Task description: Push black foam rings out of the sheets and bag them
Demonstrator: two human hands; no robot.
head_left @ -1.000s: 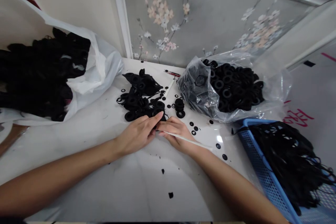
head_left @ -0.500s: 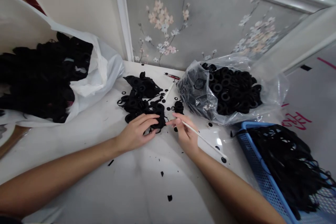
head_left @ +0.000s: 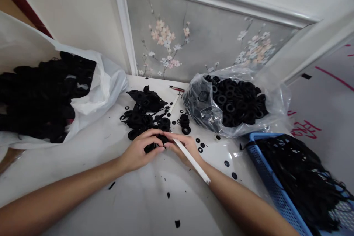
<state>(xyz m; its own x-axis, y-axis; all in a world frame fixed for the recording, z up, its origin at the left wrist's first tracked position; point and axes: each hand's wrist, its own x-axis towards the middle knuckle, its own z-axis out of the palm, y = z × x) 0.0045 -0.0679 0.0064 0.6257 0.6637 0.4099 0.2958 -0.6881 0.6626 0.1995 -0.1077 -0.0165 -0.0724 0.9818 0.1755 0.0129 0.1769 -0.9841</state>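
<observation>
Though it's partly hidden, black piece point(head_left: 149, 148) clamped in left hand point(head_left: 138, 152) — white stick point(head_left: 194, 163), held in right hand point(head_left: 189, 143).

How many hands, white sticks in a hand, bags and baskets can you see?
Hands: 2, left hand and right hand
Sticks in a hand: 1, white stick
Bags: 2, white bag and clear bag
Baskets: 1, blue basket
Total: 6
</observation>
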